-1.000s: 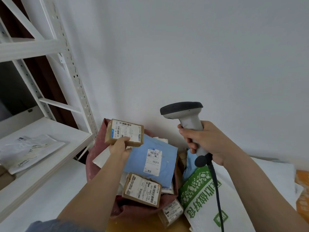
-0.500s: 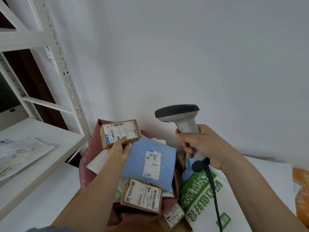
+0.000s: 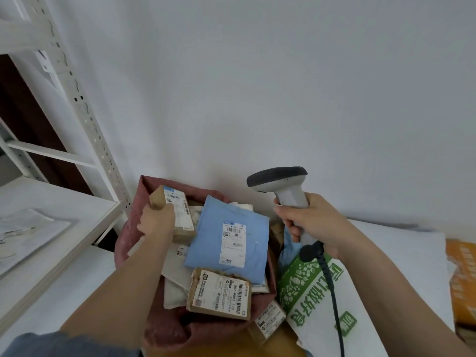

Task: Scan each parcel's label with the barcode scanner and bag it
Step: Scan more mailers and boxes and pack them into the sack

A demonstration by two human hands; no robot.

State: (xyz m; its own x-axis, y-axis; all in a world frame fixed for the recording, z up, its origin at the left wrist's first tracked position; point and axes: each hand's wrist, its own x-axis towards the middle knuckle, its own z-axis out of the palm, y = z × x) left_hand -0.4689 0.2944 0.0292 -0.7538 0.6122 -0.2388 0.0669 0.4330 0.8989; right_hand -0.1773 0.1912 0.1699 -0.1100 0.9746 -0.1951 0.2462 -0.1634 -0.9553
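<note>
Left hand (image 3: pixel 157 222) grips the small cardboard parcel (image 3: pixel 177 212) over the red bag (image 3: pixel 134 222), label up. Right hand (image 3: pixel 311 225) is wrapped round the barcode scanner (image 3: pixel 283 186), aimed left. I'd tilt that label square to the scanner, then drop it in.

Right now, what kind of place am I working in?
Probably a parcel sorting or storage room. Labelled parcels fill a reddish sack, your right hand holds a corded barcode scanner, and white metal shelving stands against the wall.
</note>
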